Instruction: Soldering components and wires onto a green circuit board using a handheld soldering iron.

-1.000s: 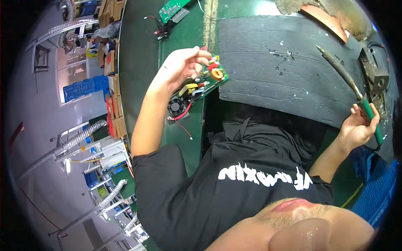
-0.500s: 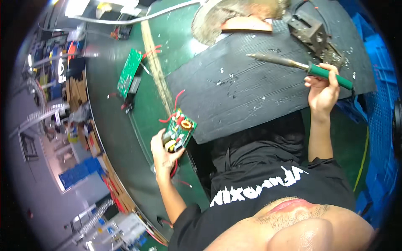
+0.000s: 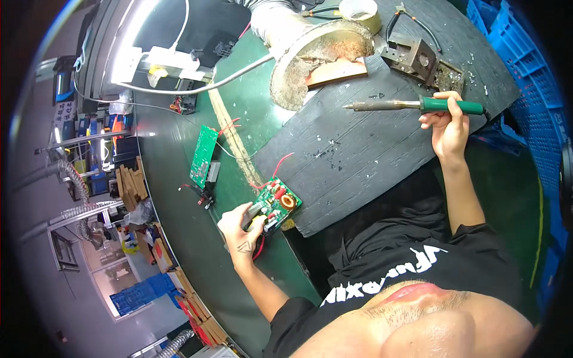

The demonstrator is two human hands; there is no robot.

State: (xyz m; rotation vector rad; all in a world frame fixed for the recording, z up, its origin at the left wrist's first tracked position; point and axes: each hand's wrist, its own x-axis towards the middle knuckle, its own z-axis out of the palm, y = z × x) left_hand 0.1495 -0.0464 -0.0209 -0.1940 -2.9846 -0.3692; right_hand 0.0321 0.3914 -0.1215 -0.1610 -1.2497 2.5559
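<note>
My left hand [image 3: 242,235] grips the near left edge of a green circuit board [image 3: 276,209], thumb and fingers pinching it. Its upper face carries a copper-wound ring coil, red and yellow parts and red wires. The board is at the left corner of a dark ribbed mat [image 3: 352,161]. In my right hand [image 3: 449,134] is a soldering iron [image 3: 388,105], held by its green handle, the tip pointing left above the mat. A second green board [image 3: 204,154] with red wires lies farther left on the green table.
At the back, a dirty round hood [image 3: 286,80] surrounds a wooden block [image 3: 337,73]. A metal box-like holder [image 3: 412,56], pliers [image 3: 422,27] and a tape roll [image 3: 361,11] are at the back right. Blue crates [image 3: 528,56] border the right side. Dark scraps dot the mat.
The whole view has shifted, bringing more of the table's far end into sight. The soldering iron is now more level in the picture. Both hands keep their holds.
</note>
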